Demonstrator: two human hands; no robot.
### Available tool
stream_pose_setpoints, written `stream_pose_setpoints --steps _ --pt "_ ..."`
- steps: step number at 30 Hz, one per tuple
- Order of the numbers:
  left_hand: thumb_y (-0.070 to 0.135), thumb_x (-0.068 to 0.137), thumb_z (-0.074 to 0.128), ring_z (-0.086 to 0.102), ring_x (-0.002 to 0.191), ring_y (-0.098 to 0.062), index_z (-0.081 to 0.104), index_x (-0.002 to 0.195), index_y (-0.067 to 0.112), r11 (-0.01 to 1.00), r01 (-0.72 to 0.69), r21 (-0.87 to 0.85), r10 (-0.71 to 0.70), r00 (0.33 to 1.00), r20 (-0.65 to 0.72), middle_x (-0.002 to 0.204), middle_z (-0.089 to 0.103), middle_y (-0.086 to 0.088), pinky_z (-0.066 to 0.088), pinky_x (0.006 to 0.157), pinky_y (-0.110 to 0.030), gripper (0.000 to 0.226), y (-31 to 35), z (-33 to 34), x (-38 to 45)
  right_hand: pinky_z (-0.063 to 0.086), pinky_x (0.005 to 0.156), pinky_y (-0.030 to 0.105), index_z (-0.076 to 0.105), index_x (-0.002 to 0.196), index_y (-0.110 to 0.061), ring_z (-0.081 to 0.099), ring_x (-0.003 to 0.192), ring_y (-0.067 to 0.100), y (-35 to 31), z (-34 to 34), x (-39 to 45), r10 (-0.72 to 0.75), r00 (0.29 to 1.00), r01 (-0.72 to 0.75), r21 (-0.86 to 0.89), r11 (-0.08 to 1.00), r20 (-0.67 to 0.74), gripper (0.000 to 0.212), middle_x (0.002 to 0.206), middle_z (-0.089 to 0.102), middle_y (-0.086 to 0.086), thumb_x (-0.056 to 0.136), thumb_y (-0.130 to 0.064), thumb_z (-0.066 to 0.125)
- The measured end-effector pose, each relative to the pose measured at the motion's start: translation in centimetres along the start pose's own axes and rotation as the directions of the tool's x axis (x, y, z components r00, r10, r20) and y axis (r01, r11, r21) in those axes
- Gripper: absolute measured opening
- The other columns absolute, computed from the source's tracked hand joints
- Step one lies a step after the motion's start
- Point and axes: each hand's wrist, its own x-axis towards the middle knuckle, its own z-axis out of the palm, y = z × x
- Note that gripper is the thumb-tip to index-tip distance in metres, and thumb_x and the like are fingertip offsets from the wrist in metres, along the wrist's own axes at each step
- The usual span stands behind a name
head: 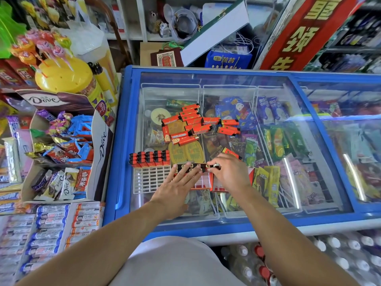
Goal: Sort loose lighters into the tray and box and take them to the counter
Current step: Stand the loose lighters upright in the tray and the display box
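1. Head view: left hand (179, 183) lies flat, fingers spread, steadying the lighter row in the red box (203, 183); right hand (231, 172) pinches a lighter at the row's end.
2. Loose lighters (195, 124) lie at twelve o'clock, white tray (148, 180) at nine.
3. Best seat each lighter upright, fully down.

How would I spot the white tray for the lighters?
Find the blue freezer with the glass lid. Near its left front corner lies a white gridded tray, left of the red box. Only it has upright orange lighters filling its far rows.

Both hands over red compartment box (203, 183) on blue glass-topped freezer (123, 141); left hand (177, 185) flat, right hand (231, 172) pinching row of black-topped lighters (193, 167); orange lighter pile (193, 125) beyond.
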Motion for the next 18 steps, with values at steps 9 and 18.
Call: stream_pose_setpoints --steps 9,18 --pt "0.037 0.097 0.056 -0.042 0.144 -0.021 -0.031 0.154 0.02 1.0 0.008 0.029 -0.008 1.0 -0.011 0.159 -0.042 0.002 -0.02 0.121 -0.05 0.105 0.0 0.1 -0.1 0.051 0.071 0.024 0.07 0.12 -0.034 0.062 0.097 0.007 -0.7 -0.7 -0.1 -0.011 1.0 0.011 0.008 1.0 0.014 0.035 0.109 0.066 -0.016 0.086 -0.044 0.073" --pt "0.038 0.099 0.048 -0.031 0.151 -0.026 -0.024 0.157 0.011 0.994 0.113 -0.008 -0.113 0.983 -0.142 0.163 -0.035 -0.009 -0.014 0.124 -0.045 0.096 -1.0 2.2 -1.9 0.054 0.075 0.025 0.068 0.122 -0.028 0.066 0.092 0.007 -3.5 -1.4 7.1 0.029 0.996 -0.042 0.151 0.988 0.089 0.026 0.119 0.069 -0.008 0.096 -0.03 0.065"
